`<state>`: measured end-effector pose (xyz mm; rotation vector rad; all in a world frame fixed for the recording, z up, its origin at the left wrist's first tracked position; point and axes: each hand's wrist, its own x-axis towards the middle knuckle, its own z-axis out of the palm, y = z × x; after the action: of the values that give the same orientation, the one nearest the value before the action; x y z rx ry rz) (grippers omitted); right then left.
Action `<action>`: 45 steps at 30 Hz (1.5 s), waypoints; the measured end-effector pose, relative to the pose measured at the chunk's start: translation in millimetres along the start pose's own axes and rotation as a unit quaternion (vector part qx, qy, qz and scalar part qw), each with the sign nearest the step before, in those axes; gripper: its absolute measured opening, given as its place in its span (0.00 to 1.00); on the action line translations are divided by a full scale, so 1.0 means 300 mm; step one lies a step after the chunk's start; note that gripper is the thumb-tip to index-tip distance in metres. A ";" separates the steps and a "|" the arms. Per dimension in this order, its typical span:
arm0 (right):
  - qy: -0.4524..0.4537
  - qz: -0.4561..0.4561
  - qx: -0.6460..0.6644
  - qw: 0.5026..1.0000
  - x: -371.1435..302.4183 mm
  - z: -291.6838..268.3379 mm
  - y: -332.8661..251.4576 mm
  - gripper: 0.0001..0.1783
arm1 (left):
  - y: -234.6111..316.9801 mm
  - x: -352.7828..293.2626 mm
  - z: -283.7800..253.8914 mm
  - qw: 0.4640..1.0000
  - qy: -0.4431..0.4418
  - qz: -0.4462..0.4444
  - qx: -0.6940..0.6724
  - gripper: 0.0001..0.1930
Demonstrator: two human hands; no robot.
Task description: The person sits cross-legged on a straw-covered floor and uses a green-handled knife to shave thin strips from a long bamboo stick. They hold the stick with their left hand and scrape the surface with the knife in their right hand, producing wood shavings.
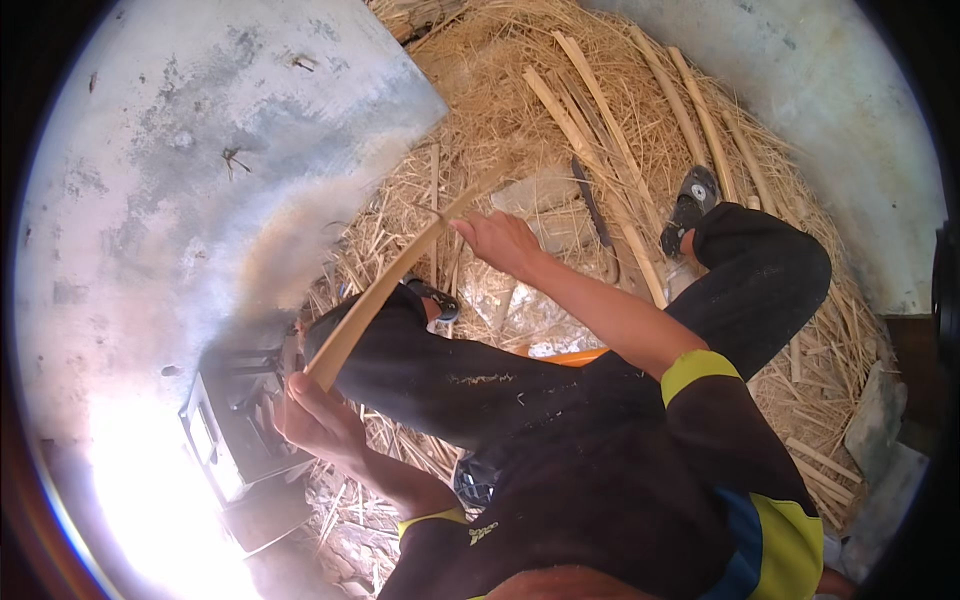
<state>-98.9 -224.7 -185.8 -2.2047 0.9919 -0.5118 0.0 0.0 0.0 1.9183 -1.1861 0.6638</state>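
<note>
A long, flat bamboo strip (375, 300) slants across in front of me, its far end pointing up and away over the shavings. My left hand (322, 418) is closed round its near end, beside my left knee. Farther up, my right hand (500, 243) has its fingers closed at the strip's edge. A thin sliver (428, 211) sticks out from the strip by the right fingertips. To the right of that hand a dark, narrow, blade-like piece (592, 203) lies on the ground.
Straw-like shavings (480, 90) cover the floor. Several split bamboo lengths (600, 130) lie at the far right. Pale walls (250, 130) stand on the left and right. A dark box-like object (225, 440) sits at lower left near bright light. My legs (440, 385) are spread, with sandalled feet (692, 205).
</note>
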 end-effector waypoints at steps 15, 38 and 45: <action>-0.041 0.127 -0.081 0.988 0.033 0.017 0.193 0.34 | 0.071 0.045 -0.060 0.997 0.032 0.046 0.045 0.30; -0.046 -0.123 0.190 0.973 -0.241 -0.283 -0.301 0.27 | 0.073 0.036 -0.079 0.998 0.001 0.020 0.060 0.34; -0.050 -0.077 0.148 0.985 -0.264 -0.225 -0.284 0.22 | 0.083 0.006 -0.084 0.999 -0.009 0.026 0.023 0.32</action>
<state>-144.9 -149.1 -84.5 -2.0260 0.6486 -0.5723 -22.6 13.1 24.1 1.9408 -1.2442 0.7087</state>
